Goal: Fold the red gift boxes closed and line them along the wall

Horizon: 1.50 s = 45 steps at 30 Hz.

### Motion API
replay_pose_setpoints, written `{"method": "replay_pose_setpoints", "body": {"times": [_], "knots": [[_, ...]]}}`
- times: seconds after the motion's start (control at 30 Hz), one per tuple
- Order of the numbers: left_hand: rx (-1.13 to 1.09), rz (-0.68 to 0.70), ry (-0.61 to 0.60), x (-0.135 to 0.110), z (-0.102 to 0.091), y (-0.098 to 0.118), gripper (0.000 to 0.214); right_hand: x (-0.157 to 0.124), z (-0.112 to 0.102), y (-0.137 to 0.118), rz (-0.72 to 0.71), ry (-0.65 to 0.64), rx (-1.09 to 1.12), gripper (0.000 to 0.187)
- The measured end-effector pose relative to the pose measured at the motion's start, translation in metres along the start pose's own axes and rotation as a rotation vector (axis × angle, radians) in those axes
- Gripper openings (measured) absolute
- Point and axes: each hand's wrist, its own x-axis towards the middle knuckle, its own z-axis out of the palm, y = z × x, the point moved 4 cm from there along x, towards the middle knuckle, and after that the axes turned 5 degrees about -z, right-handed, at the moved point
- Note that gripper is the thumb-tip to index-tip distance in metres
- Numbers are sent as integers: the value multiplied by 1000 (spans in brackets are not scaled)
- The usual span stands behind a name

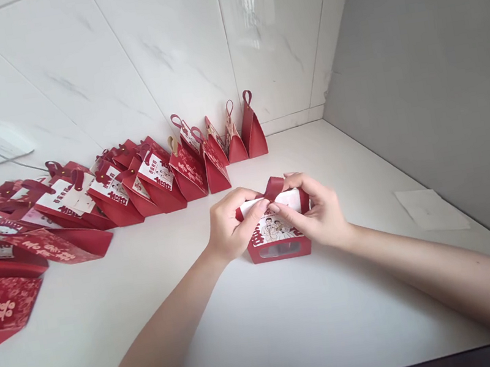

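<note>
A red gift box [281, 249] stands upright on the white table in front of me. Its white printed panel shows a cartoon couple, and an oval window sits low on the front. From the top rises a looped dark red ribbon [274, 187]. My left hand [232, 222] grips the upper left of the box, thumb pressed near the base of the ribbon. On the other side my right hand [318, 209] pinches the upper right edge, its thumb almost meeting the left one. The fastening under the thumbs is hidden.
Many similar red boxes [117, 197] with ribbon loops crowd the table's left side and back. A white sheet [432, 209] lies to the right, beside a grey panel [431, 67]. White tiles [185, 38] cover the back wall, with a cable [2, 150] at the left.
</note>
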Motion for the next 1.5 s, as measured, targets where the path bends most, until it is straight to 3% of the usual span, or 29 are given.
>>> {"method": "replay_pose_setpoints", "body": {"times": [0.17, 0.33, 0.87, 1.1, 1.33, 1.4, 1.5], "knots": [[32, 38, 15, -2, 0, -1, 12, 5, 1, -3, 117, -66, 88, 13], [42, 42, 11, -2, 1, 0, 11, 1, 4, -2, 264, -38, 243, 16], [8, -24, -38, -1, 0, -5, 12, 7, -1, -2, 149, -95, 170, 24], [51, 30, -34, -1, 0, -6, 9, 5, -1, 0, 176, -86, 175, 21], [64, -1, -34, 0, -2, -5, 11, 6, -4, -1, 199, -75, 176, 18], [58, 0, -30, -1, -1, -6, 11, 4, -2, 0, 225, -74, 228, 22], [-39, -28, 2, -5, 2, -16, 13, -9, 8, 11, 345, -57, 391, 45]]}}
